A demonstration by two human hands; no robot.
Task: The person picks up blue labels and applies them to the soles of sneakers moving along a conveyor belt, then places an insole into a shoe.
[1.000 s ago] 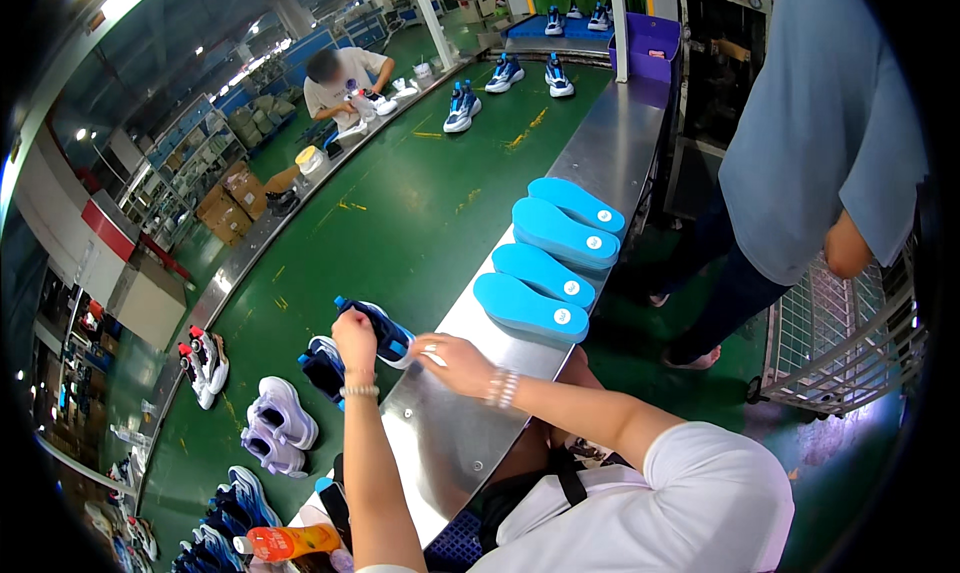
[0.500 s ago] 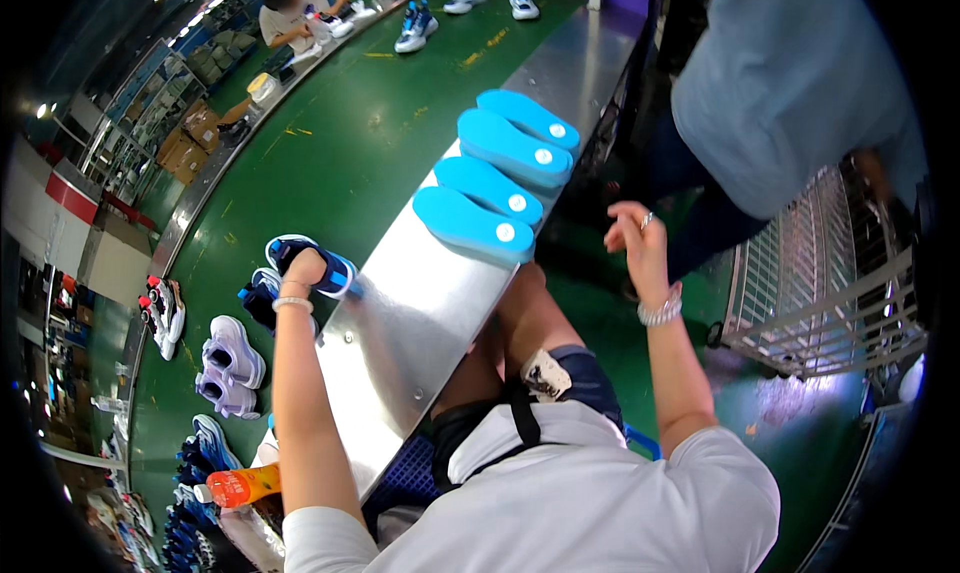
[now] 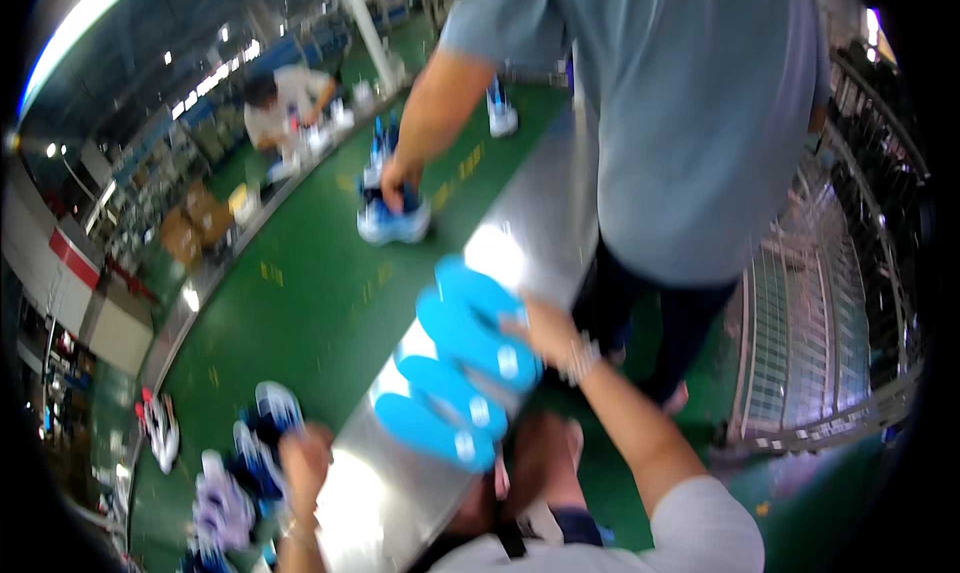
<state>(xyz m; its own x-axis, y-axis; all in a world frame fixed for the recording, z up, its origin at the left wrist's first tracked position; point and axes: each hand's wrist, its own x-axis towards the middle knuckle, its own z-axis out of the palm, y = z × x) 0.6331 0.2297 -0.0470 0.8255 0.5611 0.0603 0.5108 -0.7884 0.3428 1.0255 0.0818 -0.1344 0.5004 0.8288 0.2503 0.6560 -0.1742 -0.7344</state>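
Several bright blue insoles (image 3: 430,428) lie side by side on the metal ledge, each with a pale round mark at the heel. My right hand (image 3: 545,330) is at the heel end of the farthest insole (image 3: 475,288), its fingers closed over that edge, though motion smears them. At the lower left, my left hand (image 3: 306,461) hovers beside a pair of dark blue and white shoes (image 3: 262,443). Blur hides its fingers, and I cannot make out whether it touches the nearer shoe.
A co-worker in a light blue shirt (image 3: 690,123) stands close ahead, one hand on a blue and white shoe (image 3: 392,218) on the green table (image 3: 300,323). Lilac shoes (image 3: 222,503) sit at the near left. A wire cart (image 3: 800,313) stands at the right.
My right hand has moved from the air beside the ledge onto the farthest insole. My left hand has come out of the shoe's opening. The co-worker has moved left and reached across the table.
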